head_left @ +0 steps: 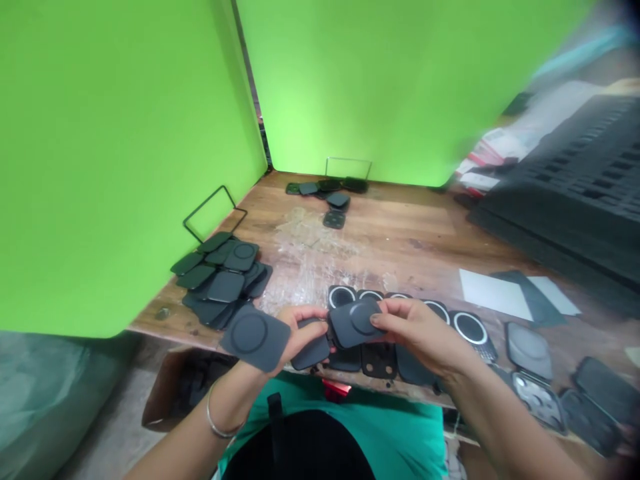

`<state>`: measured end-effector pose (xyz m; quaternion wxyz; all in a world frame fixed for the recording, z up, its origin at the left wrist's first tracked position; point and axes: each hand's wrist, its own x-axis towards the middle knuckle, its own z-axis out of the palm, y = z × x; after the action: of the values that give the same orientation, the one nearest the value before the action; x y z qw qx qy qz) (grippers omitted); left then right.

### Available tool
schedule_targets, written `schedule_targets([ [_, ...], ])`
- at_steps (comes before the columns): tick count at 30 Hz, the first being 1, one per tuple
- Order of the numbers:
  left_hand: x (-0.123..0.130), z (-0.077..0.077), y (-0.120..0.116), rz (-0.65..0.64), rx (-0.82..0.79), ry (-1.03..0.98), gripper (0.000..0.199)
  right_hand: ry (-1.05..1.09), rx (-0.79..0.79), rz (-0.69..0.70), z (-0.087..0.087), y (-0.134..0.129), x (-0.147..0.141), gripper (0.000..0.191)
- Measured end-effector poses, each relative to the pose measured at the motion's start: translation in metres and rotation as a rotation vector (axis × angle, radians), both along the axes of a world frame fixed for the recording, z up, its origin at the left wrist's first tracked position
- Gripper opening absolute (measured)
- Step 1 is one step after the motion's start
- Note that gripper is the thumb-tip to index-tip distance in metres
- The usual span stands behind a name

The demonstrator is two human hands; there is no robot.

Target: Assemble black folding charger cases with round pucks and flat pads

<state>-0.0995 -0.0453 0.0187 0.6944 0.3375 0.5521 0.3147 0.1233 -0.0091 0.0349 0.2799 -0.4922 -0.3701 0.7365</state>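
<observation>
Near the table's front edge, my left hand (303, 330) pinches a dark hinged pad piece (311, 353). A loose dark square sheet with a ring outline (249, 338) lies over that hand's thumb side and wrist. My right hand (407, 327) has its thumb and fingers closed on the right edge of a dark square pad with a round mark (356, 323), which meets the piece in my left hand. Behind and beneath my hands runs a row of dark pads with white rings (470, 327). A dark pad with small holes (379, 360) lies below my right hand.
Dark square pads are piled (226, 287) at the left by a wire stand (215, 210). More pads (338, 200) lie at the back. Clear film (315, 253) covers mid-table. White sheets (495, 293), opened pads (530, 350) and a black crate (575, 180) are at the right. Green panels (360, 87) stand behind.
</observation>
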Motion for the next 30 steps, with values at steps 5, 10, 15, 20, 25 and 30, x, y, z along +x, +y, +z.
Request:
schedule_targets([
  [5, 0.0086, 0.0009, 0.0029, 0.014, -0.041, -0.037, 0.052, -0.003, -0.007, -0.017, -0.0050, -0.0045, 0.0058, 0.037],
  [10, 0.0108, 0.0028, 0.0023, 0.005, -0.040, -0.015, 0.053, 0.001, 0.005, -0.001, -0.0048, -0.0053, 0.0062, 0.037],
  [15, 0.0115, 0.0051, 0.0003, -0.018, -0.049, -0.004, 0.050, -0.005, 0.023, 0.011, -0.0051, -0.0060, 0.0043, 0.039],
  [20, 0.0109, 0.0054, 0.0007, -0.009, -0.041, -0.019, 0.048, -0.016, 0.030, 0.011, -0.0064, -0.0063, 0.0043, 0.041],
  [25, 0.0115, 0.0049, 0.0007, -0.019, -0.060, -0.012, 0.052, -0.023, 0.042, 0.026, -0.0083, -0.0066, 0.0051, 0.040],
  [30, 0.0117, 0.0039, -0.0002, -0.010, -0.059, -0.022, 0.056, -0.039, 0.044, 0.012, -0.0094, -0.0075, 0.0046, 0.041],
])
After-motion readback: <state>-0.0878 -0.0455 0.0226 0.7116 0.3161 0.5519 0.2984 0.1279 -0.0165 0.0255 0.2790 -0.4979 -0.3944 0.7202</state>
